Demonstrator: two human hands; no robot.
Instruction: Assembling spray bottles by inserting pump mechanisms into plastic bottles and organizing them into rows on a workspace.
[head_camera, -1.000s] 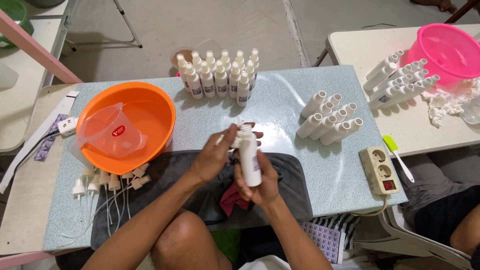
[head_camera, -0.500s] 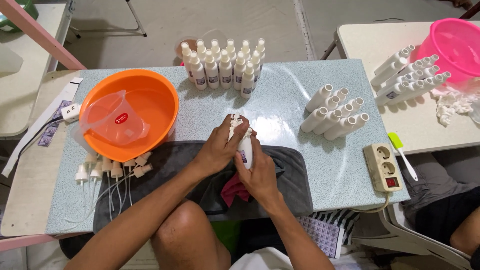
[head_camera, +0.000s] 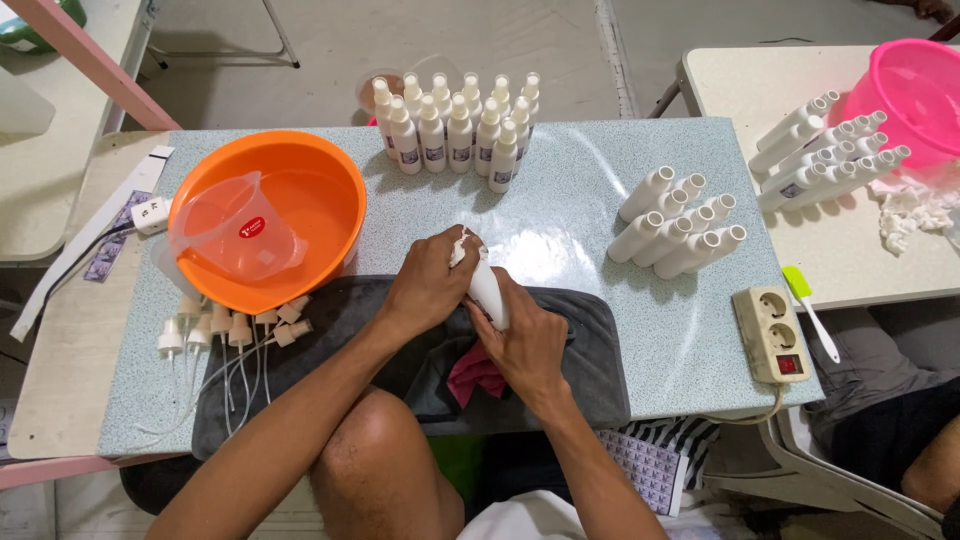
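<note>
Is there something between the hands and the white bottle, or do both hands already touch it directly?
Nothing visible stands between them. The right hand grips the body of the white bottle directly, and the left hand closes over its top end. Both are above the dark towel; the other bottles lie apart from them.

A small red round label (head_camera: 252, 228) is seen on the side of the clear measuring jug (head_camera: 235, 235) lying in the orange basin (head_camera: 330, 195). Small dark rectangular labels are borne by the upright white capped bottles (head_camera: 455, 130) at the table's far edge. Similar dark labels are visible on the white bottles lying flat (head_camera: 820, 150) beside the pink basin (head_camera: 905, 85) on the neighbouring table. A white strip with dark print (head_camera: 150, 212) is found at the table's left edge.
</note>
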